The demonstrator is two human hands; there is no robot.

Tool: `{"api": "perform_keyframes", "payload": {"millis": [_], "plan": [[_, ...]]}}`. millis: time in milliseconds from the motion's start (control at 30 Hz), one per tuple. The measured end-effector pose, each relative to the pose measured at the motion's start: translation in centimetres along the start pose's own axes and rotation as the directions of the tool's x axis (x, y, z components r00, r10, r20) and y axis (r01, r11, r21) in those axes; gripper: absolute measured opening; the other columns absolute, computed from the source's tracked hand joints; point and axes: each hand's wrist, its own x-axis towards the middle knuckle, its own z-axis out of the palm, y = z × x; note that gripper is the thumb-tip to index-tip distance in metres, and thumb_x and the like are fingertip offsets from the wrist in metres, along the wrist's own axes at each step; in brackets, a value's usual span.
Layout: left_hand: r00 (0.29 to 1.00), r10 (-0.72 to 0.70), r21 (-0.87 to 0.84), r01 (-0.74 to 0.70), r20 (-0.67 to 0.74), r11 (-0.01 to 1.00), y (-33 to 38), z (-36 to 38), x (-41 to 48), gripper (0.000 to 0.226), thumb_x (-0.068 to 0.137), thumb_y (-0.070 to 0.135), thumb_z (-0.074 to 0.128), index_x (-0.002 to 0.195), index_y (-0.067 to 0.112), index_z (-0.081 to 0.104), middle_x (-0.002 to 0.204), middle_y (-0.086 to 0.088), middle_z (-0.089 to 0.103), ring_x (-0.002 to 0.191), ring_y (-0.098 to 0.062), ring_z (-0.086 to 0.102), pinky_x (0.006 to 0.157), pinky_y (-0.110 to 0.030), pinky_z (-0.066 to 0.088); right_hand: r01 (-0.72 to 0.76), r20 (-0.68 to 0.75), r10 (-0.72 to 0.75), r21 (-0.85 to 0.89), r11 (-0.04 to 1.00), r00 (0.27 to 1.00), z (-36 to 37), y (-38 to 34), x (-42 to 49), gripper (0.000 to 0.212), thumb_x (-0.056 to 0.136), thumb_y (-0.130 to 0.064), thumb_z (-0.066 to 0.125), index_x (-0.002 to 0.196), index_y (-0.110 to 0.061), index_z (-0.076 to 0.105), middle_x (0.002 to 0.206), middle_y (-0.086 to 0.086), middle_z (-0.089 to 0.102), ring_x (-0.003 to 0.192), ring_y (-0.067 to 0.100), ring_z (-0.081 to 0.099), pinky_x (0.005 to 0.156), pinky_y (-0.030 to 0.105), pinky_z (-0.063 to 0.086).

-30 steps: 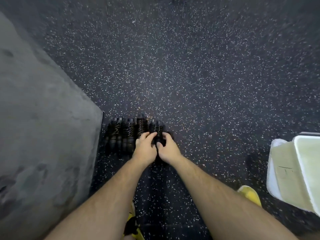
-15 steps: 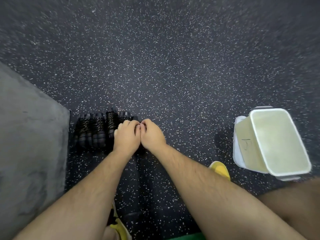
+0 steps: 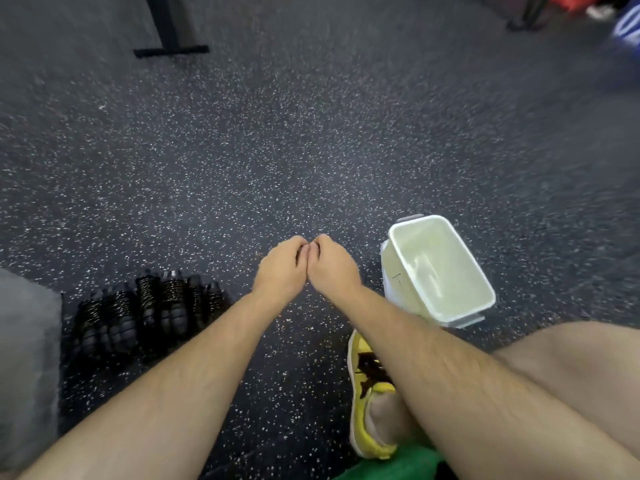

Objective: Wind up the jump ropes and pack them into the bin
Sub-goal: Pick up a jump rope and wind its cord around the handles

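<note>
Speckled dark rubber flooring is filling most of the view, and the left hand and the right hand are hovering over it side by side, knuckles touching, fingers curled down and in. Only a dark sliver is showing between the fingertips, so I cannot tell whether they are gripping a wound rope or nothing at all. A row of wound jump ropes is lying on the floor to the left of the hands, just beside a grey mat. The bin is standing open to their right, near but apart from them, its pale inside facing up. If a bundle is riding in that grip, the likeliest trouble is the coil springing loose as the fingers are letting go over the bin, leaving loops trailing over the rim. The bin is looking light, so a nudge from the right forearm could be sliding or tipping it. The way across to it is looking open, though a yellow shoe and a bare knee are crowding its near side, leaving little room for the right elbow. Farther off, a black stand foot is sitting at the top, blurred coloured things are showing in the top right corner, and a green patch is edging in at the bottom.
</note>
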Motion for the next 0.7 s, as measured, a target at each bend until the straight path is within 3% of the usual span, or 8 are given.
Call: {"api": "perform_keyframes", "payload": {"millis": [233,333,433,533,633,700], "plan": [[0.968,0.13,-0.04,-0.124,0.215,0.991,10.9,9.8,1.1,0.035,0.106,0.041,0.031,0.118,0.022,0.058,0.108,-0.004,0.069,0.095,-0.027,0.065,0.083,-0.046,0.053,-0.156,-0.163,0.142,-0.076,0.985,0.976,-8.2,11.1,-0.7,0.025,0.103,-0.029,0.035,0.104,-0.015,0.057,0.101,0.007,0.066,0.094,0.029,0.062,0.075,0.038,0.046],[0.927,0.12,0.019,-0.135,0.355,0.991,14.0,15.4,1.2,0.036,0.105,0.039,0.035,0.13,0.02,0.054,0.117,-0.012,0.068,0.104,-0.035,0.065,0.085,-0.046,0.053,-0.242,-0.181,0.215,-0.145,0.959,0.96,-10.3,16.8,-1.1,0.022,0.102,-0.026,0.038,0.108,-0.016,0.057,0.105,0.008,0.065,0.097,0.031,0.061,0.074,0.037,0.043],[0.896,0.027,0.132,-0.094,0.442,0.987,15.6,20.4,1.1,0.037,0.102,0.031,0.04,0.138,0.026,0.047,0.122,-0.015,0.064,0.109,-0.038,0.062,0.083,-0.042,0.052,-0.307,-0.138,0.285,-0.181,0.934,0.949,-10.5,21.5,-1.8,0.029,0.1,-0.022,0.041,0.125,-0.018,0.054,0.119,0.009,0.062,0.111,0.033,0.057,0.086,0.041,0.045],[0.867,-0.074,0.242,-0.055,0.493,0.969,15.4,24.5,1.1,0.044,0.093,0.013,0.048,0.135,0.024,0.048,0.12,-0.013,0.058,0.108,-0.034,0.062,0.074,-0.037,0.046,-0.322,-0.056,0.318,-0.217,0.921,0.947,-9.8,24.8,-2.3,0.039,0.098,-0.019,0.042,0.137,-0.02,0.047,0.129,0.008,0.057,0.119,0.032,0.053,0.093,0.042,0.044],[0.845,-0.059,0.315,-0.132,0.532,0.94,14.2,27.7,1.4,0.04,0.089,0.016,0.056,0.128,0.01,0.052,0.118,-0.012,0.057,0.109,-0.028,0.064,0.075,-0.034,0.046,-0.272,-0.002,0.28,-0.253,0.929,0.96,-8.9,26.0,-2.2,0.038,0.1,-0.023,0.041,0.138,-0.021,0.045,0.129,0.008,0.056,0.118,0.032,0.052,0.095,0.043,0.044],[0.854,-0.033,0.269,-0.127,0.52,0.955,14.2,28.6,1.0,0.036,0.099,0.015,0.05,0.132,0.001,0.052,0.127,-0.019,0.058,0.097,-0.003,0.067,0.072,-0.016,0.047,-0.242,0.002,0.251,-0.25,0.937,0.968,-8.4,26.1,-1.9,0.036,0.101,-0.026,0.042,0.137,-0.022,0.047,0.126,0.007,0.057,0.116,0.032,0.052,0.093,0.042,0.043]]}}
